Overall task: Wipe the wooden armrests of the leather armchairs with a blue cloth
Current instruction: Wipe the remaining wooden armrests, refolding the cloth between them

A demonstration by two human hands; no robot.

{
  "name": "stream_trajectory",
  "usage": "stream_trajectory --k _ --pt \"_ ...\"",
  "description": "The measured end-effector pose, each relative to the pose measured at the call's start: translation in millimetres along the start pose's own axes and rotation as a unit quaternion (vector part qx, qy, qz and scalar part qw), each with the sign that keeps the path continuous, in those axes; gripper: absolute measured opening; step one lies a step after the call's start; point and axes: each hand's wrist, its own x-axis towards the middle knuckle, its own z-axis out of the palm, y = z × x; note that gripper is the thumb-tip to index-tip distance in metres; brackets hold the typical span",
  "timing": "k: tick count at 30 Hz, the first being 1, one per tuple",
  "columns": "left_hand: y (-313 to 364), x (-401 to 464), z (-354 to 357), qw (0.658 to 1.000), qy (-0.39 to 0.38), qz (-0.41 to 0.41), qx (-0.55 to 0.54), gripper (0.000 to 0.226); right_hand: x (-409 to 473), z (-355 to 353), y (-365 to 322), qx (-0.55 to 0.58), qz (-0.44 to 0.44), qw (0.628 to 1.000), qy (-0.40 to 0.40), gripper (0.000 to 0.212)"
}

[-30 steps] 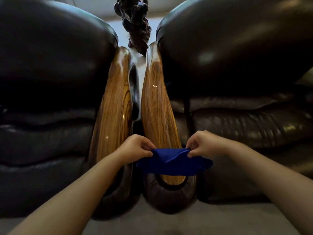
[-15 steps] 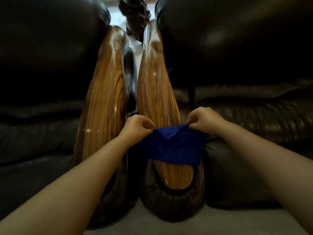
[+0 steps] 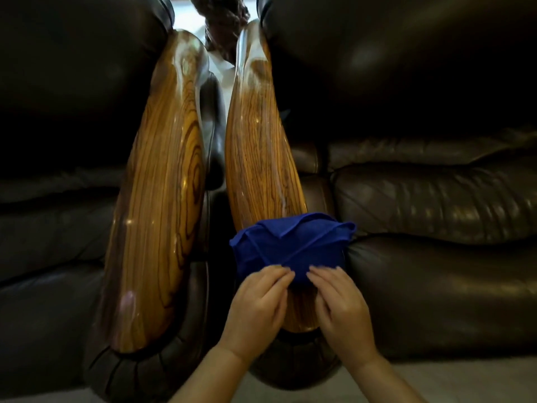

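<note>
My left hand (image 3: 255, 301) and right hand (image 3: 341, 305) sit side by side at the near end of the right-hand armrest (image 3: 258, 158), the landmark I reckon everything from; each has its fingers curled down onto the near edge of the blue cloth (image 3: 290, 248), fingertips close together and pressing or lightly gripping that hem; whether I am pinching a fold or only pressing it flat I cannot tell. Half a second ago the hands were apart, one at each side of this armrest, stretching the cloth between them across the wood; now they have come together at its near edge and the cloth lies bunched over the full width of the wood just beyond my fingers; I judge that the spreading is over and the cloth is set for a push along the grain. Beyond the cloth the wood runs on bare and glossy, with a pale streak along its right flank; that length is not yet wiped. To its left, across a narrow gap, the other armrest (image 3: 162, 199) lies untouched; dark leather cushions (image 3: 436, 199) flank both; at the far end, between the two tips, stands a dark carved object (image 3: 223, 21).
</note>
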Motion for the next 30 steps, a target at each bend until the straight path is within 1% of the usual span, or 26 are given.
stream_trajectory --k 1,4,6,10,15,17,19,21,23,26,30 --pt "-2.8 3.2 4.8 1.0 -0.018 -0.003 0.019 0.04 5.3 3.0 1.9 -0.013 -0.009 1.0 -0.011 0.039" --pt "-12.9 20.2 11.3 0.99 -0.057 -0.014 0.128 0.053 29.4 7.3 5.6 -0.055 -0.032 0.997 -0.042 0.045" --pt "-18.2 29.8 13.6 0.984 -0.072 -0.024 0.16 0.057 45.3 10.0 7.0 -0.076 -0.038 0.995 -0.057 0.047" --pt "-23.7 53.4 15.0 0.979 -0.039 -0.038 0.197 0.057 79.2 15.8 9.0 -0.103 -0.032 0.993 -0.055 0.05" --pt "-29.8 83.3 13.0 0.972 -0.022 -0.057 0.226 0.056 105.7 28.0 6.6 -0.077 0.004 0.995 -0.058 0.054" --pt "-32.0 86.3 14.3 0.974 -0.001 -0.075 0.214 0.056 107.2 30.4 4.6 -0.072 0.027 0.996 -0.038 0.056" --pt "-31.3 81.7 16.4 0.979 0.047 -0.105 0.167 0.056 102.0 33.6 1.2 -0.077 0.063 0.995 0.01 0.057" --pt "-28.8 74.2 21.3 0.983 0.074 -0.102 0.135 0.056 93.6 39.4 -3.8 -0.075 0.1 0.991 0.046 0.057" --pt "-27.4 76.5 27.3 0.983 0.069 -0.105 0.132 0.056 91.4 45.2 -5.5 -0.076 0.118 0.989 0.047 0.057" --pt "-28.0 92.4 30.0 0.976 0.074 -0.16 0.13 0.055 100.1 48.9 -2.9 -0.077 0.12 0.989 0.037 0.057" --pt "-35.1 106.6 25.4 0.968 0.092 -0.202 0.117 0.052 117.5 47.3 -2.9 -0.095 0.105 0.99 0.029 0.057"
